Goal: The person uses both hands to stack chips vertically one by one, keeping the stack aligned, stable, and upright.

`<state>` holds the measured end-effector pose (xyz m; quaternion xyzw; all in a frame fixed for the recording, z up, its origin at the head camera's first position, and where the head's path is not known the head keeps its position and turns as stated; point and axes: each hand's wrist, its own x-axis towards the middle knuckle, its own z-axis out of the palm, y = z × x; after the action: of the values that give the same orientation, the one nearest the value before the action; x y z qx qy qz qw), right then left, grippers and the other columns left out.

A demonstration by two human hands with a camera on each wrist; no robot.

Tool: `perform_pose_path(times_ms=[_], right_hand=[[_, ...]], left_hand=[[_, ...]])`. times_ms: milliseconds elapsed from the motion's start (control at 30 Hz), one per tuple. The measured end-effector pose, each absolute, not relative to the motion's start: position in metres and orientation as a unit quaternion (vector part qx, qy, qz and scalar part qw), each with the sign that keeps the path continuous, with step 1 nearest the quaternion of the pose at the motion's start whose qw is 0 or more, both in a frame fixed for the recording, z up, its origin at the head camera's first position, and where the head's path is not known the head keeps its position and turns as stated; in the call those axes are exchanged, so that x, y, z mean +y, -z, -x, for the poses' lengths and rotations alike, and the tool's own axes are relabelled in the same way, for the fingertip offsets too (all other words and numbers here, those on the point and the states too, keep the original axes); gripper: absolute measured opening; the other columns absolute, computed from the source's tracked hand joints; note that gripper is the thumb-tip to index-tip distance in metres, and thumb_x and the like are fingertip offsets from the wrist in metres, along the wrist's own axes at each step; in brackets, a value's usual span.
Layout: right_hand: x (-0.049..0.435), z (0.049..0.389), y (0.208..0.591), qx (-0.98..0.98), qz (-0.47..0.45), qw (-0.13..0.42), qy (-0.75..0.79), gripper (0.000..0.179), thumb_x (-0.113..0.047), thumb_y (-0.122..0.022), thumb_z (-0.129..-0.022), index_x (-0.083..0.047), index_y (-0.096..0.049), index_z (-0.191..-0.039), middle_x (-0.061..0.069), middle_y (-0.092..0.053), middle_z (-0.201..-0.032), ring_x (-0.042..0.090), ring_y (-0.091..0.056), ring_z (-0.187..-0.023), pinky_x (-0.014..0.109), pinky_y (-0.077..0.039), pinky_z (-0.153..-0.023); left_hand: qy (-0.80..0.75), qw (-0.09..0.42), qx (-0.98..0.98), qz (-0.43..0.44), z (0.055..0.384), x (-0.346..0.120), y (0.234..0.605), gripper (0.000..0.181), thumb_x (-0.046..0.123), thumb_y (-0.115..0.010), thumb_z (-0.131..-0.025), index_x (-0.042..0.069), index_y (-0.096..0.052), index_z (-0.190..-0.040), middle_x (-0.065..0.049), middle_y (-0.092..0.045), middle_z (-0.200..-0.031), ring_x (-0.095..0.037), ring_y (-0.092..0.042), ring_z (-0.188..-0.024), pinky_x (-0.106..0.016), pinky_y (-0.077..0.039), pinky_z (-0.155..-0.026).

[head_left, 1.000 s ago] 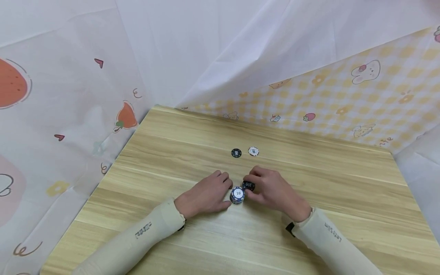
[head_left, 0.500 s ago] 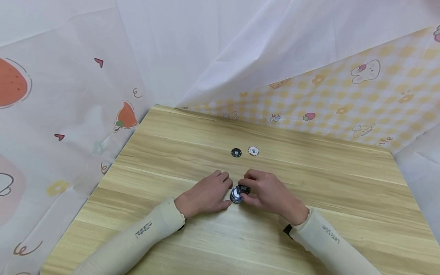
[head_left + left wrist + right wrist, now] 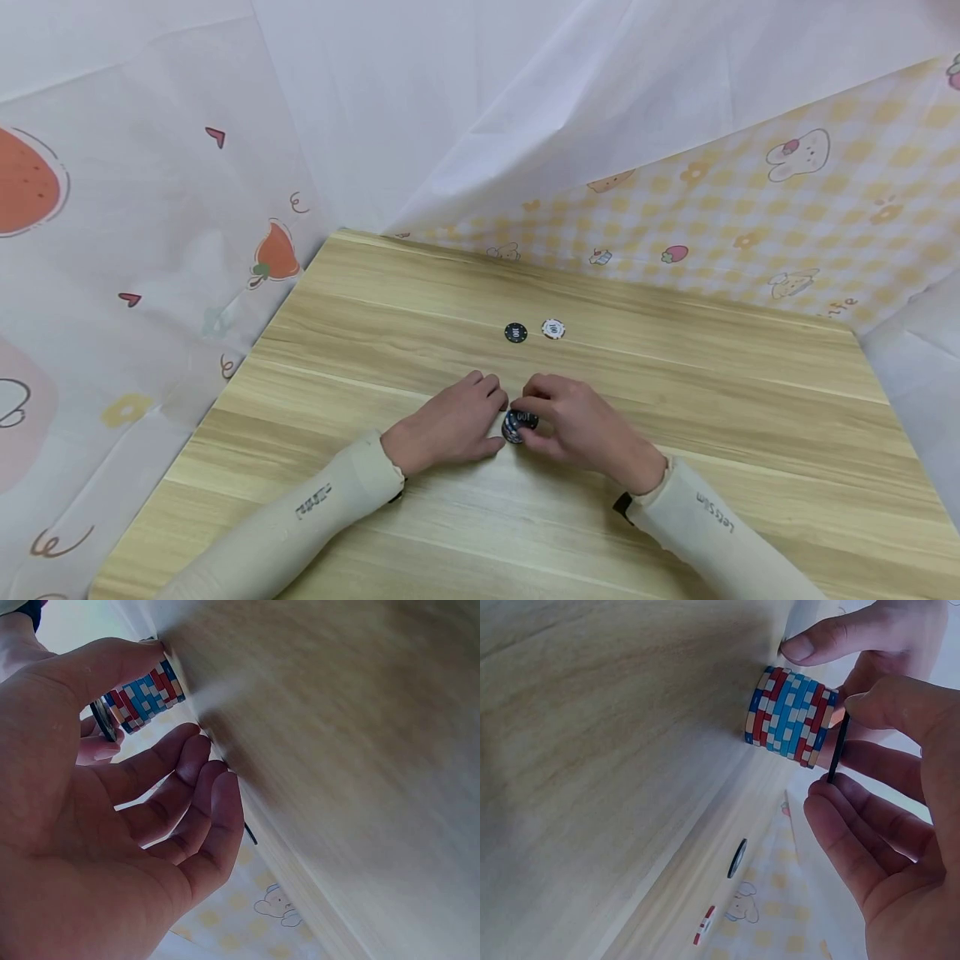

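A stack of poker chips (image 3: 789, 716) in blue, red and white stands on the wooden table; the head view shows it largely covered. My right hand (image 3: 585, 421) pinches a black poker chip (image 3: 838, 750) marked 100 between thumb and fingers. That chip is over the top of the stack, slightly tilted, with a narrow gap visible in the right wrist view. My left hand (image 3: 450, 422) rests on the table to the left of the stack. Its thumb and loosely bent fingers lie around the stack's left side and hold nothing.
Farther back on the table (image 3: 375, 333) lie a flat black chip (image 3: 515, 333) and a white chip (image 3: 553, 329), side by side. White cloth (image 3: 450, 108) and a yellow checked cloth (image 3: 720, 217) hang behind the table's far edge.
My right hand has moved left with the black chip, from beside the stack to over its top. The left hand has stayed in place.
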<state>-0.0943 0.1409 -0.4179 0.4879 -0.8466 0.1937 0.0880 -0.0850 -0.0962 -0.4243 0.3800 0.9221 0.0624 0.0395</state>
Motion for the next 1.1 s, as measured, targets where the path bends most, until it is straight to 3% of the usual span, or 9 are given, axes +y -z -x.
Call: perform_pose_path(times_ms=[1100], right_hand=[[0.1374,0.0925,0.4242,-0.841,-0.491,0.089,-0.206,0.023,-0.018,-0.089,-0.091,-0.007,-0.083,-0.11,0.003,-0.07,-0.105,0.012,-0.064,-0.087,0.03,-0.059,-0.074]], left_hand=[[-0.068,0.034,0.922,-0.38,0.0846,-0.0971,0.4257,0.044,0.041,-0.08,-0.099,0.005,-0.072,-0.122,-0.007,-0.067,-0.115,-0.023,-0.058,-0.103,-0.035,-0.052,-0.093]])
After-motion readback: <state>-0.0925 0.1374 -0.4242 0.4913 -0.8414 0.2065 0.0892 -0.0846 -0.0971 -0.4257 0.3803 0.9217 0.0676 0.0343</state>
